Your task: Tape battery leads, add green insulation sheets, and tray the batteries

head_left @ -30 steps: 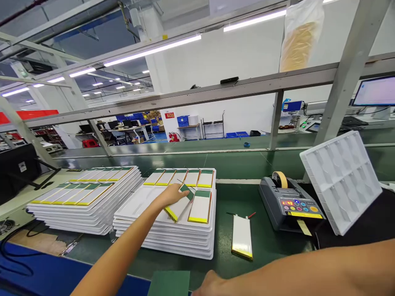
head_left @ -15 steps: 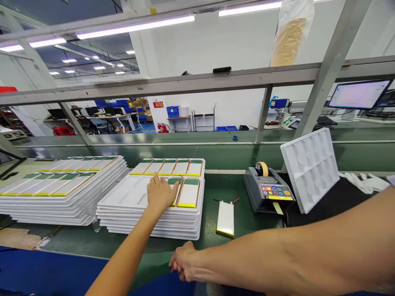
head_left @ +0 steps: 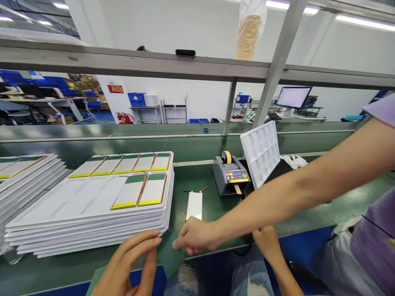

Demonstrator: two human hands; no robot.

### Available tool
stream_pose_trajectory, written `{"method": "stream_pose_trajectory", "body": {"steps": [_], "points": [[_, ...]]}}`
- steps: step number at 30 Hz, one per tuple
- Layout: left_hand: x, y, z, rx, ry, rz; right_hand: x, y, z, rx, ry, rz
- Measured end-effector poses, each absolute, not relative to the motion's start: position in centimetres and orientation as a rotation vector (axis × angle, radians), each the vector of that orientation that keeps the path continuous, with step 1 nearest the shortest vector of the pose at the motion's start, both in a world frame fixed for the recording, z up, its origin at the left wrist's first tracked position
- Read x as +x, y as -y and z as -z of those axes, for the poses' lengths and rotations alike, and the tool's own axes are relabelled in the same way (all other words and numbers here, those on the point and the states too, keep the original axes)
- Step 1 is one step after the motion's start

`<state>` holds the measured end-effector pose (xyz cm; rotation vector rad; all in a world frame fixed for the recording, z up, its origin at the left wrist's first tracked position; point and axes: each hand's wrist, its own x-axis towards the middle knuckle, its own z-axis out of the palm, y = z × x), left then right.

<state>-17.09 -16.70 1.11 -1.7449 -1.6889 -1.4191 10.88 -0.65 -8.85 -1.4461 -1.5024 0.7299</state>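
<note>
My left hand (head_left: 128,263) is at the bottom, in front of the stacked white trays (head_left: 70,195), its fingers bent and apart with nothing in them. The top tray bears several flat white cells (head_left: 153,190) with green and yellow ends. My right hand (head_left: 267,242) is low, right of centre, its fingers curled and partly behind a co-worker's arm; what they hold, if anything, is hidden. A lone cell (head_left: 194,205) with dark and red leads lies on the green bench, its lower end near the co-worker's hand (head_left: 199,235).
A grey tape dispenser (head_left: 228,174) with a lit panel stands right of the lone cell. Behind it a white moulded tray (head_left: 262,152) leans upright, beside white gloves (head_left: 294,161). Another tray stack (head_left: 27,191) is at the left. The co-worker's arm crosses from the right.
The view has turned right. My left hand has drawn back from the top tray towards the bench's front edge. My right hand has come into view. The co-worker's hand is nearer the lone cell.
</note>
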Motion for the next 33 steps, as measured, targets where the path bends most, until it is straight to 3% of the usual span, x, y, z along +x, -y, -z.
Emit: {"method": "stream_pose_trajectory", "body": {"steps": [3,7,13,19,25,27,30,31,33], "points": [[-16.0,13.3,1.3,-1.985,1.874,1.384,10.5,-2.5,8.7,-1.422,1.387,-0.932],[-14.7,7.5,5.5,-1.994,2.330,1.057,8.5,-6.3,8.1,-1.350,1.218,-1.079],[-12.9,1.9,9.0,-1.810,2.572,0.855,7.7,-5.4,6.5,-1.292,1.115,-0.916],[-13.0,0.6,8.7,-1.804,2.684,1.048,9.3,-2.7,6.3,-1.210,1.043,-0.813],[-14.7,5.1,8.0,-1.893,2.832,1.716,8.4,-5.3,7.0,-1.104,0.937,-1.042],[-14.6,7.4,7.7,-1.887,2.855,2.226,7.7,-6.4,7.0,-1.099,0.910,-1.086],[-13.6,10.3,7.0,-1.512,2.576,3.330,6.7,-7.5,7.0,-1.094,0.896,-1.072],[-13.2,11.0,6.8,-1.319,2.468,3.555,6.5,-7.6,7.0,-1.088,0.903,-1.051],[-12.5,11.9,6.5,-1.135,2.537,3.584,6.3,-7.2,6.7,-1.074,0.937,-1.006]]}}
